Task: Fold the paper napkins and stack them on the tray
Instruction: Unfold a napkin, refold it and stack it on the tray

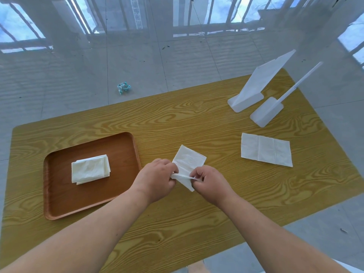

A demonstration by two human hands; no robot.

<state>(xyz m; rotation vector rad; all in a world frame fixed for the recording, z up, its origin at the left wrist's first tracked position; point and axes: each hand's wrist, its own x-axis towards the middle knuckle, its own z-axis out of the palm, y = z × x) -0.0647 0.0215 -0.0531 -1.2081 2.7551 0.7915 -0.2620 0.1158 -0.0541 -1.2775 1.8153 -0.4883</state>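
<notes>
A brown tray (pixel 59 201) lies on the left of the wooden table (pixel 197 125), with a small stack of folded white napkins (pixel 90 169) in its middle. Just right of the tray, my left hand (pixel 157 179) and my right hand (pixel 208 182) both pinch the near edge of a white paper napkin (pixel 189 159), which is partly folded and lifted at that edge. Another napkin (pixel 266 149), unfolded with creases showing, lies flat on the table to the right.
Two white plastic stands (pixel 254 89) (pixel 267 111) are at the table's back right corner. A crumpled blue-green wrapper (pixel 123 87) lies on the tiled floor beyond the table. Windows and railings are behind.
</notes>
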